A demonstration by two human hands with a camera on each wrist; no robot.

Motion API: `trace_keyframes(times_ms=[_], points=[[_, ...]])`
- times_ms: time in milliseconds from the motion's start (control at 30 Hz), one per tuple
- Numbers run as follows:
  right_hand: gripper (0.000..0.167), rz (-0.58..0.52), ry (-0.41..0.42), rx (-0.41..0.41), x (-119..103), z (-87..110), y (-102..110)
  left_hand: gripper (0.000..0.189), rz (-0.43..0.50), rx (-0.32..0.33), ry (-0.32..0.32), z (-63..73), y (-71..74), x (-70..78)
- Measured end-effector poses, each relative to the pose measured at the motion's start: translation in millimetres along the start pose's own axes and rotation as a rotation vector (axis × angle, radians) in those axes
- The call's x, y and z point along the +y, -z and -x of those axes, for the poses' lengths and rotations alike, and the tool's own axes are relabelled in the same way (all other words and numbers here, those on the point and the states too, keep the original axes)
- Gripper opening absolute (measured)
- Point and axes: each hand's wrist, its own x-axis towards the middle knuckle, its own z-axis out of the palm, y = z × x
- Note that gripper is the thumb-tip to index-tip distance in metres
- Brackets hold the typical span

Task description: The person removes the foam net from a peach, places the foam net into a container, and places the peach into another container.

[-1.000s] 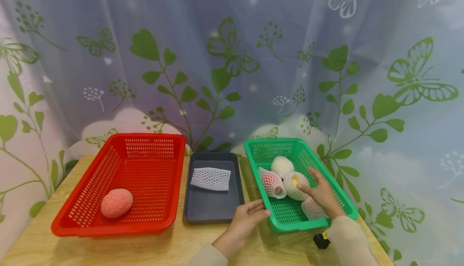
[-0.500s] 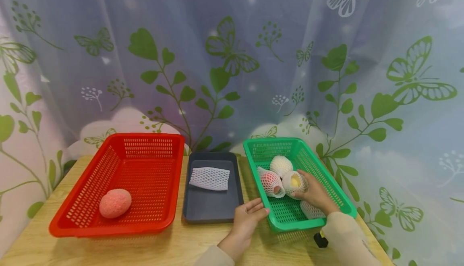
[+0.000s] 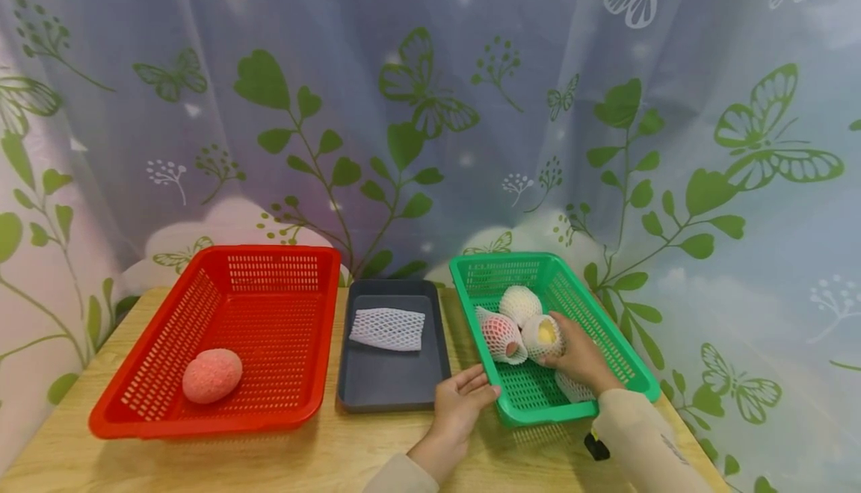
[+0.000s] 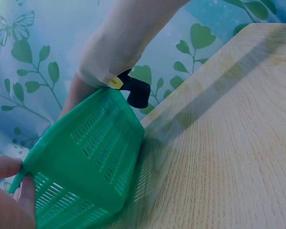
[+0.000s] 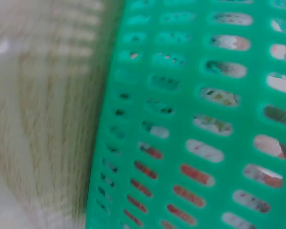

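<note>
In the head view, my right hand [image 3: 584,358] reaches into the green basket [image 3: 511,417], fingers and thumb curled about a round fruit in a white foam net [image 3: 540,338]. Yellow shows through the net's open end. Beside it lie a pale netted fruit [image 3: 520,305] and a pink netted one [image 3: 499,335]; another netted fruit [image 3: 570,388] is partly hidden under my hand. My left hand [image 3: 454,414] holds the basket's near left rim. The left wrist view shows its thumb and finger on either side of that rim [image 4: 33,155]. Basket slots fill the right wrist view, hiding the right hand.
A dark grey tray [image 3: 393,396] with a flat white foam net sleeve [image 3: 388,329] stands left of the green basket. Farther left, a red basket [image 3: 282,329] holds a bumpy pink fruit [image 3: 212,376]. A patterned curtain [image 3: 430,142] hangs behind the wooden table [image 3: 323,463].
My right hand has moved left and down onto the yellow netted fruit, and its fingers have closed round it. The left hand has stayed at the basket rim.
</note>
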Motion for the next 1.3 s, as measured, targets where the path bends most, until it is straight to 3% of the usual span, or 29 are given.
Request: trace_keyframes(times_ms=[200,500,867,1133,1300], points=[[0.088,0.046,-0.027,0.006,-1,-1.2,-4,0.051,-0.006,0.01,0.006,1.0,0.2,1.3],[0.079,-0.011,0.003,0.041,0,-3.1,-3,0.049,-0.001,0.017,-0.001,2.0,0.1,3.4],[0.075,-0.057,0.05,0.158,-3,0.5,-1,0.048,-0.009,-0.001,0.015,2.6,1.5,2.3],[0.075,-0.094,0.015,0.124,-5,-0.8,7,0.047,-0.01,-0.01,0.001,1.8,3.0,1.0],[0.075,-0.103,0.033,0.13,-10,-0.2,12,0.047,-0.001,-0.013,0.001,1.0,3.4,1.1]])
